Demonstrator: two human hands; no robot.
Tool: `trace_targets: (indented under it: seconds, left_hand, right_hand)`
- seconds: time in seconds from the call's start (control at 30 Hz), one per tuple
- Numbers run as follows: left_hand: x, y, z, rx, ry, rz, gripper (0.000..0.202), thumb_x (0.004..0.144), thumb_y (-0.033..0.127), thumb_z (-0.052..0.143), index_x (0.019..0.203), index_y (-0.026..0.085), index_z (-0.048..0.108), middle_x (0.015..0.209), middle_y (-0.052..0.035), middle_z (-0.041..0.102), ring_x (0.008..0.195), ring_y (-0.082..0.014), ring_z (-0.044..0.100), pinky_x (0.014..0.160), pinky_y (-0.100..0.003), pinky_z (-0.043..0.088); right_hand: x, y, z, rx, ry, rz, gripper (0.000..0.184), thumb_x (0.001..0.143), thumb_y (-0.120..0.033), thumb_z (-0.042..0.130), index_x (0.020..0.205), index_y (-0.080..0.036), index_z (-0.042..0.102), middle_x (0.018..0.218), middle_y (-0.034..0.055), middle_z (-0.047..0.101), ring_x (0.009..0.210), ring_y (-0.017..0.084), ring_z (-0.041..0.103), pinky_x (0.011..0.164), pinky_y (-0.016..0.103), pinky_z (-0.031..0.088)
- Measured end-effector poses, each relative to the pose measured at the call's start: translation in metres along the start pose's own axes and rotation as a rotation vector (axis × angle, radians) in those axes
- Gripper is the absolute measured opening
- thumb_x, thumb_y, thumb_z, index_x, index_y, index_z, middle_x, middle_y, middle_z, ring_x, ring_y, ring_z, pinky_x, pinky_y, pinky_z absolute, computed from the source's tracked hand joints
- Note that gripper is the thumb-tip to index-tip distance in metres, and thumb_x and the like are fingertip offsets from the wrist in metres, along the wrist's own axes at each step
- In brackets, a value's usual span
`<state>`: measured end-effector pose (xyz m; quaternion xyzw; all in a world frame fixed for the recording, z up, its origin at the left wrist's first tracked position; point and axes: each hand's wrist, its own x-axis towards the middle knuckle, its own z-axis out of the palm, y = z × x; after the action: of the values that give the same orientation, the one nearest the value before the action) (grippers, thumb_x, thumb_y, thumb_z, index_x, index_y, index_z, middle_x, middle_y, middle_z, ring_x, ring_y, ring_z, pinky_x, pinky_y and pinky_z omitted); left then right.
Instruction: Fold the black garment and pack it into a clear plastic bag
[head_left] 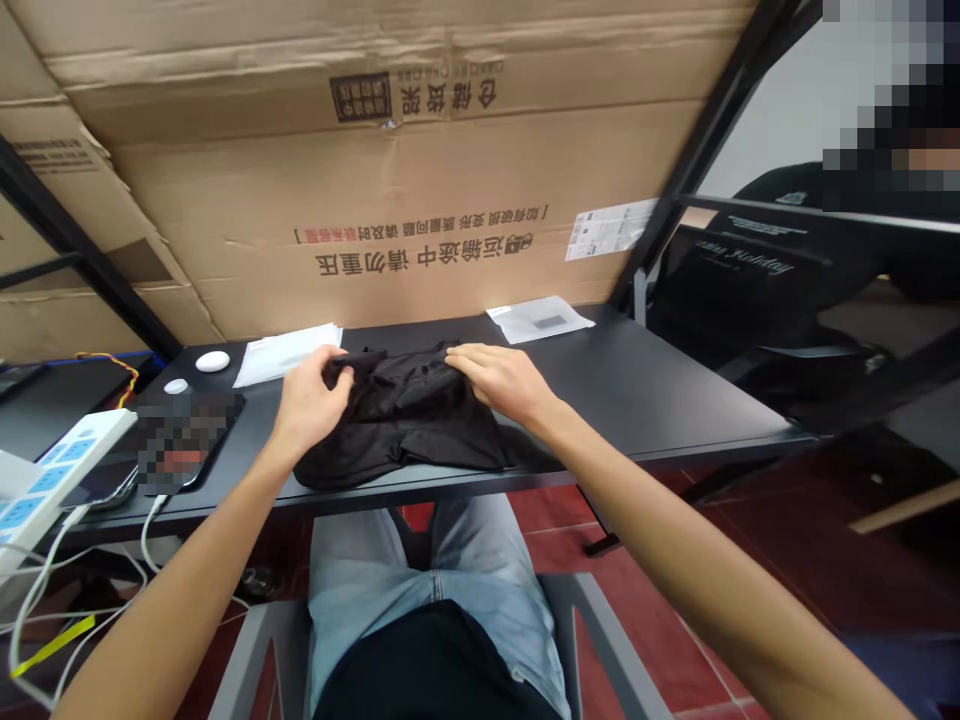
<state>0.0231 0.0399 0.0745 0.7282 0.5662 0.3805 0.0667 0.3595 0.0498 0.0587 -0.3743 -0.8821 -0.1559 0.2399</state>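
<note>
The left arm (176, 565) reaches in from 7 o'clock, wrist angled up to the left hand (309, 400), its fingers (330, 368) curled and bunched toward 2 o'clock. The right arm (675, 545) reaches in from 4 o'clock; the right hand (501, 380) lies flat, palm down, its straight fingers (469, 358) pointing toward 9 o'clock.

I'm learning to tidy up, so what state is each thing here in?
Black garment: bunched up on the desk.
Left hand: fingers curled over the garment.
Right hand: lying flat on it.
Power strip: white cords plugged in.
Cardboard sheet: creased, standing behind the desk.
</note>
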Motion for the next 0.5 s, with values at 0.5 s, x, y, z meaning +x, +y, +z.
trace_targets:
  seconds: [0.5]
  left_hand:
    - [-0.015,-0.089,-0.038,0.035,-0.052,-0.285,0.043,0.085,0.031,0.065,0.126,0.024,0.078,0.117,-0.0096,0.083,0.088,-0.0272,0.079,0.082,-0.040,0.064]
  right_hand:
    - [-0.043,0.004,-0.006,0.364,-0.214,0.008,0.036,0.109,-0.027,0.060,0.141,-0.029,0.078,0.159,0.0070,0.066,0.146,0.031,0.065,0.125,0.052,0.054]
